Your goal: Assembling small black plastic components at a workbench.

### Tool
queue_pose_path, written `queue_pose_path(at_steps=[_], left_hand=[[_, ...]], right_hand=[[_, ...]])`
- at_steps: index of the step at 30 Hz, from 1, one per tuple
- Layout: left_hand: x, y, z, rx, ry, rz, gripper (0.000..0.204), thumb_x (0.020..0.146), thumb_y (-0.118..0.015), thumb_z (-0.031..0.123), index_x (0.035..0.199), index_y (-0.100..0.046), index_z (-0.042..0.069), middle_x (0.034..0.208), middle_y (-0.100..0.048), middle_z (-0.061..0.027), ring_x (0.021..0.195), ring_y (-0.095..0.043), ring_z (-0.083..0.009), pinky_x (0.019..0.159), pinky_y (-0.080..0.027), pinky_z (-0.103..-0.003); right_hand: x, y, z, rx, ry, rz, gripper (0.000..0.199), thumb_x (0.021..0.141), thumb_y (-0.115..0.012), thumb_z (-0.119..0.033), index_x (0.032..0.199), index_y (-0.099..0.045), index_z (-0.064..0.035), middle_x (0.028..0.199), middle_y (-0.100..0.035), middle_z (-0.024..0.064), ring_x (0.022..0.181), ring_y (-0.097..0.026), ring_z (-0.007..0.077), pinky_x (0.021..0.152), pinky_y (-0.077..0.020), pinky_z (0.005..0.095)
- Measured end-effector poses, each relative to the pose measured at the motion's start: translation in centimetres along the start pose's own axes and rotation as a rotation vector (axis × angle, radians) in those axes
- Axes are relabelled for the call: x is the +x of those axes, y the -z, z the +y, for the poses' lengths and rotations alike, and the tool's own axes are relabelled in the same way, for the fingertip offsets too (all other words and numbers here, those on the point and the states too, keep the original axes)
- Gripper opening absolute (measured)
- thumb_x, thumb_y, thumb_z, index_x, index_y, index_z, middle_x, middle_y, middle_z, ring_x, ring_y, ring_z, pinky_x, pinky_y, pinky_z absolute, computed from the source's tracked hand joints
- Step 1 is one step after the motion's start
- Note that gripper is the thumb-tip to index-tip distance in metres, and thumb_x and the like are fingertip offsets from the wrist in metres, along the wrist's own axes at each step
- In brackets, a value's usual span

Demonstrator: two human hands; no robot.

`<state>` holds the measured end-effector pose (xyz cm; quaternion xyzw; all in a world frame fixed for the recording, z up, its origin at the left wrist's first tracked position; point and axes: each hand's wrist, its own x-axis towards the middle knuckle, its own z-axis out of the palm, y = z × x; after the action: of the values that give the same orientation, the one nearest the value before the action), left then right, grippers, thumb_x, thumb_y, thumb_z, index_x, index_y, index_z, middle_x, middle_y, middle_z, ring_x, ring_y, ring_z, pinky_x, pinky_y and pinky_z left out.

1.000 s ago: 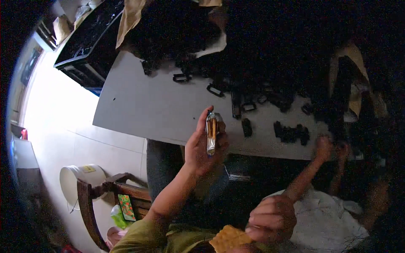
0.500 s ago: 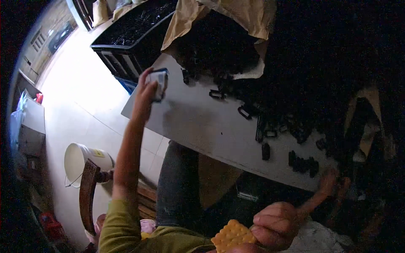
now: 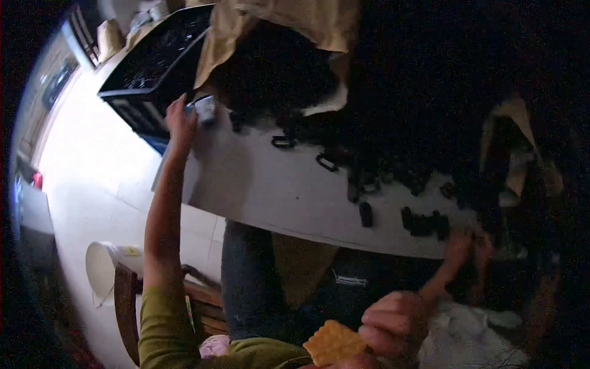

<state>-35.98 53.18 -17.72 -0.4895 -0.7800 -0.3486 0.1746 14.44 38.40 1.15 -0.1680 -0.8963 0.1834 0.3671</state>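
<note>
My left hand (image 3: 180,121) reaches out over the far left of the table, closed at the edge of a small white-and-blue box-shaped thing (image 3: 204,109). Blur hides exactly what that thing is and how the fingers sit on it. Close to my body, low in the view, my right hand (image 3: 393,321) pinches a square, scallop-edged cracker (image 3: 334,342). Small black plastic parts lie across the white table (image 3: 246,187), among them an oblong ring (image 3: 283,142). An open brown paper bag (image 3: 216,52) stands beyond my left hand, its inside dark.
A black crate (image 3: 126,95) of dark pieces stands left of the bag. Another person's hand (image 3: 461,246) is by a row of black parts (image 3: 424,222). A white bucket (image 3: 101,267) and a wooden chair (image 3: 126,307) are at the lower left. Deep shadow hides the right side.
My left hand has lowered the box-shaped thing toward the table beside the bag, and the thing now sits at the fingers' right. My right hand keeps the cracker. The whole view has shifted.
</note>
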Motion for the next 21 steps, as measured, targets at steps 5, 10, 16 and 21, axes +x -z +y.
queue_pose_path(at_steps=[5,10,16,21], left_hand=[[-7.0,4.0,7.7,-0.745,0.057,-0.062,0.042,0.085,-0.053,0.0,0.126,-0.052,0.007,0.124,-0.053,-0.0134,0.113,-0.051,-0.0254,0.091,-0.043,-0.035],[-10.3,7.6,8.7,-0.579,-0.219,-0.273,0.026,0.086,-0.052,0.005,0.11,-0.06,0.003,0.108,-0.062,-0.0129,0.1,-0.059,-0.0259,0.086,-0.046,-0.035],[-10.8,7.6,9.4,-0.525,0.022,-0.323,0.02,0.087,-0.055,0.012,0.102,-0.064,0.002,0.101,-0.065,-0.0122,0.095,-0.061,-0.0253,0.085,-0.047,-0.034],[-10.9,7.2,7.9,-0.581,0.021,-0.369,0.019,0.091,-0.047,0.001,0.104,-0.062,0.0,0.101,-0.064,-0.0106,0.096,-0.06,-0.0193,0.086,-0.045,-0.031]], right_hand=[[-3.2,-3.2,0.9,0.389,-1.092,0.622,0.018,0.081,-0.066,-0.018,0.093,-0.062,-0.0036,0.072,-0.057,0.0043,0.061,-0.054,0.0146,0.051,-0.0436,0.0268],[-3.6,-5.8,5.3,0.721,-0.878,0.801,0.013,0.087,-0.062,-0.011,0.096,-0.06,-0.0018,0.067,-0.053,0.0044,0.053,-0.047,0.012,0.047,-0.0385,0.0265],[-4.8,-6.9,6.2,0.783,-0.879,0.945,0.013,0.087,-0.062,-0.008,0.097,-0.06,-0.0002,0.064,-0.053,0.0045,0.051,-0.046,0.0107,0.045,-0.0362,0.0264],[-5.6,-7.0,6.4,0.375,-0.797,0.844,0.015,0.087,-0.061,-0.008,0.099,-0.062,0.0012,0.069,-0.057,0.0068,0.054,-0.048,0.0102,0.047,-0.0403,0.0261]])
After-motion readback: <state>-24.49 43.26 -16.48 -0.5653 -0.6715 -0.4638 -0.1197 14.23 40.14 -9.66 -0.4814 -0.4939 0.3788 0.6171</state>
